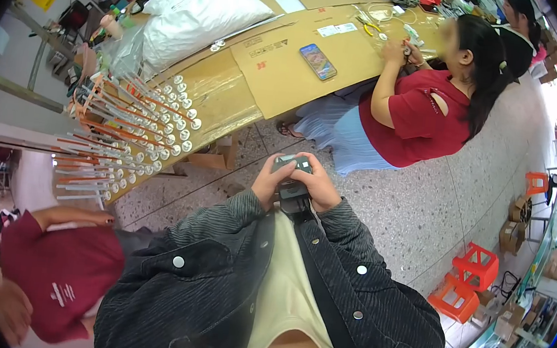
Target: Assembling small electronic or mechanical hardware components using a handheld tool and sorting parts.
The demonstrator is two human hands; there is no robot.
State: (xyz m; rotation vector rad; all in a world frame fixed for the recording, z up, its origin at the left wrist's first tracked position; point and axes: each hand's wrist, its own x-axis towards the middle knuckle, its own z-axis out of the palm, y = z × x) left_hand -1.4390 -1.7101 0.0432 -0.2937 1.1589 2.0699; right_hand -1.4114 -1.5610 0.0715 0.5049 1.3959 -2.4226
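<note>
Both of my hands are in front of my waist, closed around a small dark handheld device [294,190] with small pale marks on its top face. My left hand [267,182] wraps its left side, and my right hand [320,186] wraps its right side. Both thumbs lie over the top of the device. A black part hangs below it against my open dark jacket [213,282]. Its exact kind cannot be made out.
A cardboard-covered table [280,93] lies ahead, with a phone [318,62], a large white sack [199,19] and many white discs with wires [176,116]. A person in red [420,114] sits at right, another [57,273] at left. Red stools [455,298] stand on the floor.
</note>
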